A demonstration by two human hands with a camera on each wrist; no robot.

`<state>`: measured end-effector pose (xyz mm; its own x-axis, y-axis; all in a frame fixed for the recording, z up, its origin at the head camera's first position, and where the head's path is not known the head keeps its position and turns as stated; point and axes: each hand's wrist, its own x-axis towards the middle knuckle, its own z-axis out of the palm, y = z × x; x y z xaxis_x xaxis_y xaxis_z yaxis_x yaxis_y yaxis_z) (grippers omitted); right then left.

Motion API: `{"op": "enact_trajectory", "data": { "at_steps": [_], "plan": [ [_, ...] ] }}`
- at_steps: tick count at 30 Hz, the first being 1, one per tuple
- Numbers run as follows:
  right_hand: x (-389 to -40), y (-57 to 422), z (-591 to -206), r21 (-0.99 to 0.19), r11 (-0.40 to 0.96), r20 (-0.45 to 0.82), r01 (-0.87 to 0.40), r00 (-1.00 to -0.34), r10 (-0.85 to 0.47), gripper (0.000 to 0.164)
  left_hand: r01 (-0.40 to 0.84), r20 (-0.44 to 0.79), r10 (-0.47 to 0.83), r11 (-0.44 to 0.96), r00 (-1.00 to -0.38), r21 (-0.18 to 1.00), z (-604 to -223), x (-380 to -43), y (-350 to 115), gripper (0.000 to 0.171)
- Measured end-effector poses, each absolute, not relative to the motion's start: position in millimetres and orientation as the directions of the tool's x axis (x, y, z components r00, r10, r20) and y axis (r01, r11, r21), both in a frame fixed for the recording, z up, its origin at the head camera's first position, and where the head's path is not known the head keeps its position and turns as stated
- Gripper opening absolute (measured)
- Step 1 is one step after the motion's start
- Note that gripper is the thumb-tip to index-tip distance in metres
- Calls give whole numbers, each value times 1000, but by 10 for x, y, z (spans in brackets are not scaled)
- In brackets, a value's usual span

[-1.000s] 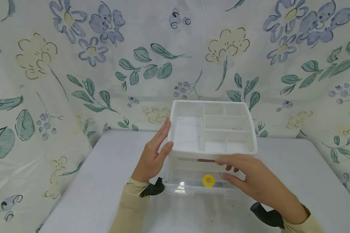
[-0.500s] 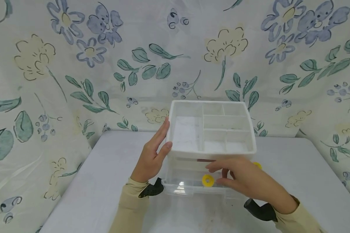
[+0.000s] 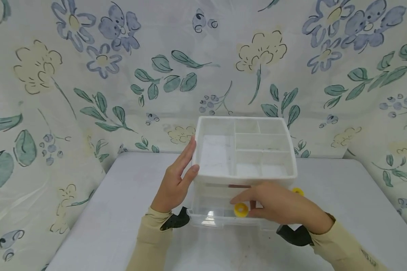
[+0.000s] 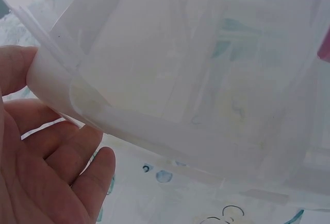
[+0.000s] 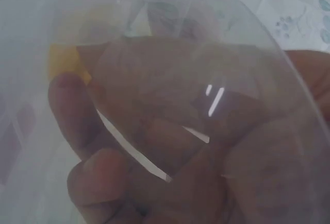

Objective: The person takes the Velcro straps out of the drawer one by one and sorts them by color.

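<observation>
A white plastic organizer [image 3: 245, 177] with a divided top tray stands on the table, its clear drawer [image 3: 208, 218] pulled out at the front. Straight fingers of my left hand [image 3: 176, 182] lie against the organizer's left side, the thumb at its front corner. My right hand [image 3: 278, 203] reaches into the drawer from the right. Its index finger and thumb are bent about a yellow ring [image 3: 241, 210] there, pinching it. Through the clear plastic in the right wrist view, a fingertip meets the yellow ring [image 5: 64, 62], which is partly hidden.
Another yellow ring [image 3: 298, 191] lies to the right of the organizer, partly behind my right hand. A brown-red strip [image 3: 239, 186] shows just under the tray's front edge. A flowered cloth [image 3: 203, 67] hangs behind the white table [image 3: 346, 195].
My right hand has moved left and in over the drawer, its finger and thumb coming around the yellow ring. The second ring has come into view. My left hand stays in place.
</observation>
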<state>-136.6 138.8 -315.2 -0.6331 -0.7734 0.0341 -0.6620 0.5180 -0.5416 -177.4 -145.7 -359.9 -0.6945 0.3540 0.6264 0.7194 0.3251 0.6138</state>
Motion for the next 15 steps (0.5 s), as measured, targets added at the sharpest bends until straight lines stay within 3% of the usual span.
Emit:
{"op": "enact_trajectory", "data": {
  "at_steps": [5,15],
  "plan": [
    [-1394,1365,-3154,-529,511,4,-678,-604,-797,34,720,626,357,318,-693,616,-3593,-1774,-1457,60],
    [-1389,1327,-3153,-540,559,-27,-629,-651,-758,31,720,628,354,324,-693,613,-3601,-1778,-1455,62]
  ]
}}
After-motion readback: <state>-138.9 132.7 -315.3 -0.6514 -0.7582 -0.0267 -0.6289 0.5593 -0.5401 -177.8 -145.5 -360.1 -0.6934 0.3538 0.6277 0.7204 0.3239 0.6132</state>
